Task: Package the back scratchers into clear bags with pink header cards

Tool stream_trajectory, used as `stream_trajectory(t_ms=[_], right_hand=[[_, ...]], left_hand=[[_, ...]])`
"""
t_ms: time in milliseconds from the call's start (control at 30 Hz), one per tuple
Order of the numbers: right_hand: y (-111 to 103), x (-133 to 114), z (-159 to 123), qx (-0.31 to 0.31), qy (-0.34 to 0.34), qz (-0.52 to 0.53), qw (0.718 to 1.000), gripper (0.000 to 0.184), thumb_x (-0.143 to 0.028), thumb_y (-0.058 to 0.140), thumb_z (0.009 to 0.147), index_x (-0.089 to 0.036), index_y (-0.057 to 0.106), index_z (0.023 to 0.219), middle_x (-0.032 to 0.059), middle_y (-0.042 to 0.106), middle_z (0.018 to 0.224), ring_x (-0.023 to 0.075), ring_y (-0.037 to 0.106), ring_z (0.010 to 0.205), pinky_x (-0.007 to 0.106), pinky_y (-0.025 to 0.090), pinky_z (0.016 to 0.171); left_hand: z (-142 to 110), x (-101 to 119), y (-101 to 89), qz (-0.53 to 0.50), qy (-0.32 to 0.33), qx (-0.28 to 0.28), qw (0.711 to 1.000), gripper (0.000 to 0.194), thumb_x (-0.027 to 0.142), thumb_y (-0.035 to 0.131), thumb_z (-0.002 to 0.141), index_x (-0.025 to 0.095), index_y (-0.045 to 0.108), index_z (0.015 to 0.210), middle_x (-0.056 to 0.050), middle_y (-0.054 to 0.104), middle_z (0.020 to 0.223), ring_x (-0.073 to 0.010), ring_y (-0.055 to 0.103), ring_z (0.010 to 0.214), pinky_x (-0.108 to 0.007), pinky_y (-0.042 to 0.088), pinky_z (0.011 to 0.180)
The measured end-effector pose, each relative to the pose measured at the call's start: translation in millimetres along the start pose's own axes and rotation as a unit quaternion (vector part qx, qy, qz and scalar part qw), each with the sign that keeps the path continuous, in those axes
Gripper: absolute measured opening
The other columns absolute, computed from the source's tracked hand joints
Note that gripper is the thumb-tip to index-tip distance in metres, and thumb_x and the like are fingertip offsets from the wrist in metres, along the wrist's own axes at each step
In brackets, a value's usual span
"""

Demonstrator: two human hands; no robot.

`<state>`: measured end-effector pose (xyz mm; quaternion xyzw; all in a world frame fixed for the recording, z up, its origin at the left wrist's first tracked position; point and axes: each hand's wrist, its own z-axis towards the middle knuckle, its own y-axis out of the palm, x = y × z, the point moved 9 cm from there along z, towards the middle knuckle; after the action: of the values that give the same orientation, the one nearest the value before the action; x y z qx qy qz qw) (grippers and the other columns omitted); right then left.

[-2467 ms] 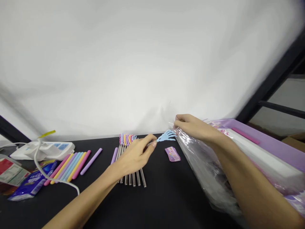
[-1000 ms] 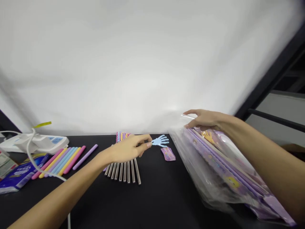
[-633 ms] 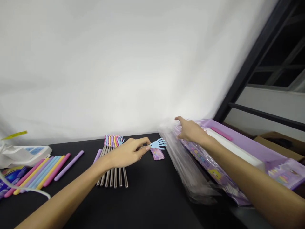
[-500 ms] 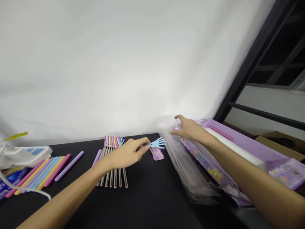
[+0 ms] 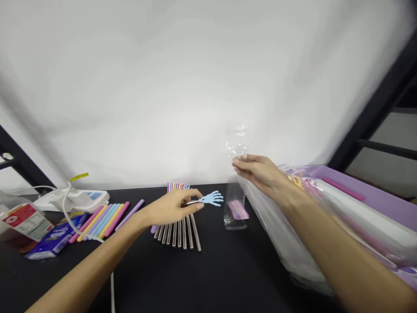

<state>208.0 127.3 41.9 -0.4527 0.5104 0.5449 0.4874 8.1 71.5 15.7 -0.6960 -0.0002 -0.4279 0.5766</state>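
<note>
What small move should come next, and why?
Probably bring the left hand with its blue back scratcher closer to the clear bag: the right hand holds the bag up, and the scratcher is outside it, tip pointing that way. I can't tell whether the bag's mouth is open.

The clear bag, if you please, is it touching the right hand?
Touching: the head view shows the right hand pinching the clear bag partway down, below its top edge.
</note>
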Motion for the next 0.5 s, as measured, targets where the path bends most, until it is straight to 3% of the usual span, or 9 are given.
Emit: stream_trajectory(t_ms=[167,233,333,400,500], right_hand=[[23,6,-1,-0.015,0.01,-0.005,1.0,0.009,-0.026,0.06,0.091,-0.02,0.053,0.088,0.0037,0.068,0.078,0.0144,0.068,0.075,0.028,0.057,0.076],[27,2,-4,0.002,-0.003,0.031,1.0,0.009,-0.025,0.059,0.091,-0.021,0.051,0.089,0.0029,0.068,0.079,0.0147,0.069,0.078,0.029,0.057,0.08],[23,-2,-7,0.029,-0.018,0.091,0.995,0.011,-0.026,0.061,0.09,-0.022,0.052,0.089,0.0035,0.069,0.083,0.0163,0.069,0.087,0.031,0.056,0.088],[27,0,-10,-0.012,-0.016,0.104,0.994,0.015,-0.031,0.067,0.087,-0.022,0.056,0.089,0.0054,0.07,0.091,0.0187,0.068,0.096,0.034,0.055,0.091],[48,12,-17,-0.16,0.016,0.043,0.986,0.026,-0.036,0.078,0.076,-0.019,0.065,0.091,0.0085,0.071,0.1,0.0227,0.066,0.101,0.039,0.053,0.093]], left_hand=[[2,-8,-17.9,-0.049,-0.005,0.093,0.994,0.042,0.057,0.059,0.084,0.02,0.063,0.103,0.001,0.061,0.084,-0.0106,0.047,0.063,-0.025,0.038,0.059],[5,-10,-12.2,-0.097,-0.002,0.084,0.992,0.042,0.053,0.066,0.08,0.019,0.063,0.105,-0.001,0.066,0.092,-0.0111,0.053,0.065,-0.025,0.04,0.06],[8,-10,-0.1,-0.161,0.0,0.038,0.986,0.03,0.044,0.066,0.082,0.016,0.065,0.093,-0.004,0.071,0.081,-0.0141,0.061,0.07,-0.026,0.044,0.065],[7,-10,-1.1,-0.172,-0.002,0.041,0.984,0.027,0.041,0.062,0.086,0.015,0.065,0.088,-0.005,0.071,0.075,-0.0155,0.062,0.072,-0.028,0.045,0.068],[5,-6,-7.7,-0.151,0.003,0.064,0.986,0.03,0.043,0.055,0.09,0.015,0.066,0.087,-0.004,0.07,0.072,-0.014,0.058,0.066,-0.027,0.042,0.064]])
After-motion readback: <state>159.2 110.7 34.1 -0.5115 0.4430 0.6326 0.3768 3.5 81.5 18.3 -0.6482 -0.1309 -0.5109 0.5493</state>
